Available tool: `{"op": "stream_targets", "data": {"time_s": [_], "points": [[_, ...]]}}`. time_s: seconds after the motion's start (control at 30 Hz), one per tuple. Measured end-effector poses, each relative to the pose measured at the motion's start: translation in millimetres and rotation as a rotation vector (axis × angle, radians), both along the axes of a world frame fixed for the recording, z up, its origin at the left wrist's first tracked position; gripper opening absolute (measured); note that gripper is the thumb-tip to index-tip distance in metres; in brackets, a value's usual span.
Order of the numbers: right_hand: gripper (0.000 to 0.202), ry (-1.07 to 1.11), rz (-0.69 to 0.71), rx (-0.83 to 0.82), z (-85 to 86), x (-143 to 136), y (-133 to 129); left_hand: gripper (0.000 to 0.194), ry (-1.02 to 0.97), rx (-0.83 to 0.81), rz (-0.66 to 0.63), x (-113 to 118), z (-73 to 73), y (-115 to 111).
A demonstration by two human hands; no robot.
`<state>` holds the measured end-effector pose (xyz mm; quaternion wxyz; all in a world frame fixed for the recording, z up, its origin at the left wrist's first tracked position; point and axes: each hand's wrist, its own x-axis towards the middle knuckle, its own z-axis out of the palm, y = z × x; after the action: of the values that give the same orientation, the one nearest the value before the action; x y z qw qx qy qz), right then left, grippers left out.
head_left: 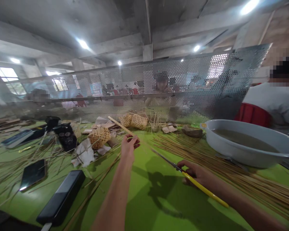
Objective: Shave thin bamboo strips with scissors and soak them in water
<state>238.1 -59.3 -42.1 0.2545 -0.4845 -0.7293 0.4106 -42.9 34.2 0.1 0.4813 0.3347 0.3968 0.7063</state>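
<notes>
Your left hand (pixel 128 146) pinches the pale bamboo-like strip (pixel 119 124) above the green table (pixel 139 179); it is probably light and springy, but can split, so better hold its flat faces. Your right hand (pixel 197 172) grips the yellow-handled tool (pixel 204 190).

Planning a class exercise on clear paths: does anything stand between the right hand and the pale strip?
Only the left hand itself, its fingers over the near end of the pale strip. Nothing else visible stands between the strip and the right hand; the yellow-handled tool held there points across the gap.
</notes>
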Motion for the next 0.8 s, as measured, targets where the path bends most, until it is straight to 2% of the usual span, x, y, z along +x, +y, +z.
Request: {"op": "stream_targets", "data": {"time_s": [0.23, 0.53, 0.8], "points": [[0.045, -0.131, 0.008, 0.001, 8.2, -0.2, -3.6, 0.043, -0.001, 0.006, 0.005, 1.1, -0.4, -0.4], [0.051, -0.138, 0.080, 0.051, 8.0, 7.5, -4.0, 0.043, 0.063, 0.017, -0.009, 7.9, 0.2, -2.5], [0.045, -0.127, 0.066, 0.047, 18.6, 1.8, -12.5, 0.038, 0.115, 0.007, -0.019, 8.6, 3.1, -5.7]]}}
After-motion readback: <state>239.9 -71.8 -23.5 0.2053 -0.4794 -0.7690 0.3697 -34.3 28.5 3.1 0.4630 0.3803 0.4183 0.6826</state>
